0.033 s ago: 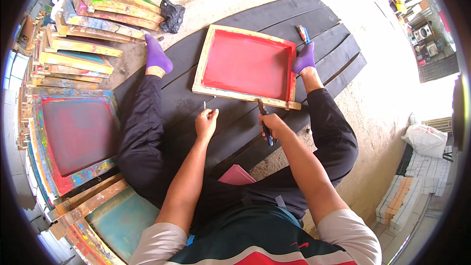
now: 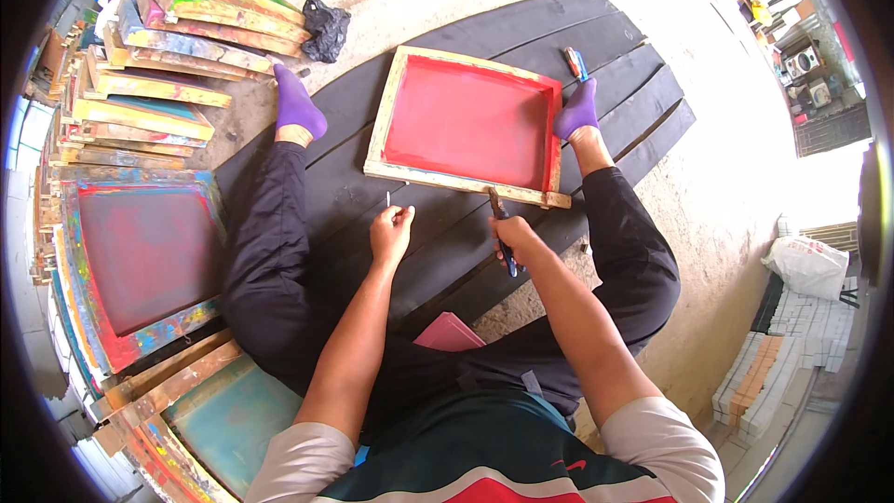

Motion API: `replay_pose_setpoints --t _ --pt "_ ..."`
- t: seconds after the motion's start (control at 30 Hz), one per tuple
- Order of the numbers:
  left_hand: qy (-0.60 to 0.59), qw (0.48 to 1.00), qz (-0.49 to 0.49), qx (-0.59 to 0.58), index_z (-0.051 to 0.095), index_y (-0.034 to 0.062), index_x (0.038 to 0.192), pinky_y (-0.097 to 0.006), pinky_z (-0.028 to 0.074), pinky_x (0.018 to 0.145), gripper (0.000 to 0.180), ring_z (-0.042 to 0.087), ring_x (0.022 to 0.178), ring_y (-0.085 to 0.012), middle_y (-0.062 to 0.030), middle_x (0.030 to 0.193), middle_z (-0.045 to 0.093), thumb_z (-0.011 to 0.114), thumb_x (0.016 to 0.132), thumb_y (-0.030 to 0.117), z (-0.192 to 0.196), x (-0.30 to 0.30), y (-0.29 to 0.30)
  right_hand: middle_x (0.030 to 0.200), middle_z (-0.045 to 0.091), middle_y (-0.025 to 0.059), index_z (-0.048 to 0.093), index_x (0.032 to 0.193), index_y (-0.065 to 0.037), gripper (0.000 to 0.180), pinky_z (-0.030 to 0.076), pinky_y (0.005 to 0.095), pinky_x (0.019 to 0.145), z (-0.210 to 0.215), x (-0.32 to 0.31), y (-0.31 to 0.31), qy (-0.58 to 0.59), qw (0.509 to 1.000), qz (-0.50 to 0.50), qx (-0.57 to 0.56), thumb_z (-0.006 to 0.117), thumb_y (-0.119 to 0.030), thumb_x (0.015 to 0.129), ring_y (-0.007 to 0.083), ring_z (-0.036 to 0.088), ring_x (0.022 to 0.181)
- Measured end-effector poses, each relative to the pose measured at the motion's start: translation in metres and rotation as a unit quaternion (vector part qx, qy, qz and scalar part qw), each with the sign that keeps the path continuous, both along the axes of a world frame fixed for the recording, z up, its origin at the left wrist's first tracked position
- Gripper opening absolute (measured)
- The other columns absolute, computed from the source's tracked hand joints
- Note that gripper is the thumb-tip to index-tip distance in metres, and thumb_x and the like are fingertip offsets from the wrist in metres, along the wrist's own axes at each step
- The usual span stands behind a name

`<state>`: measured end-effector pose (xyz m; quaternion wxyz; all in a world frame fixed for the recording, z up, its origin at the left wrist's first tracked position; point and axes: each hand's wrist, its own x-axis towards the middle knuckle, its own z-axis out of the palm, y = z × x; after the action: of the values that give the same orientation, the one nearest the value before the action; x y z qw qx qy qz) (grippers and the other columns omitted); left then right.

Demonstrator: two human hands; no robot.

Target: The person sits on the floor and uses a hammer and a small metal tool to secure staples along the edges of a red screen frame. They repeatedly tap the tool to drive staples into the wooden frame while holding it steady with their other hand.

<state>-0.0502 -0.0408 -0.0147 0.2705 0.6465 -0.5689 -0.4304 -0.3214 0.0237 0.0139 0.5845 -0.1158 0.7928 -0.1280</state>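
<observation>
Nearest, a pink sheet (image 2: 449, 333) lies between the thighs. The left hand (image 2: 390, 232) pinches one thin nail (image 2: 388, 198) in its closed grip; the right hand (image 2: 514, 238) is clenched on a dark tool (image 2: 501, 228) whose tip touches the near edge of the single red frame (image 2: 466, 123). The frame lies on black boards (image 2: 615, 56), bare board all round. Two purple socks (image 2: 298, 104) flank it. Stacked frames (image 2: 149, 84) crowd the left.

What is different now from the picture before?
Nothing visibly changed. The left hand pinches a small pale thing, maybe a nail, as before. The right hand grips a tool at the near edge of the red frame, as before.
</observation>
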Motion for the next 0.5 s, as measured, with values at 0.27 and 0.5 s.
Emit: replay_pose_setpoints --t 0.27,0.5 --pt "0.012 0.999 0.014 -0.039 0.074 -0.0009 0.096 -0.040 0.054 0.074 0.034 0.073 0.081 -0.0303 -0.0167 0.086 0.075 0.074 0.093 0.033 0.000 -0.001 -0.006 0.104 0.073 0.0278 0.067 0.109 0.000 0.045 0.058 0.0528 0.090 -0.008 0.019 0.009 0.371 0.894 0.234 -0.088 0.060 -0.043 0.099 0.0469 0.071 0.101" --pt "0.111 0.994 -0.003 0.027 0.075 -0.0008 0.097 -0.034 0.052 0.071 0.033 0.070 0.075 -0.0191 -0.0097 0.080 0.074 0.076 0.093 0.032 0.000 -0.004 -0.007 0.099 0.074 0.0266 0.065 0.107 -0.004 0.043 0.058 0.0547 0.082 0.001 0.019 0.024 0.341 0.854 0.351 -0.176 0.061 -0.046 0.098 0.0452 0.073 0.093"
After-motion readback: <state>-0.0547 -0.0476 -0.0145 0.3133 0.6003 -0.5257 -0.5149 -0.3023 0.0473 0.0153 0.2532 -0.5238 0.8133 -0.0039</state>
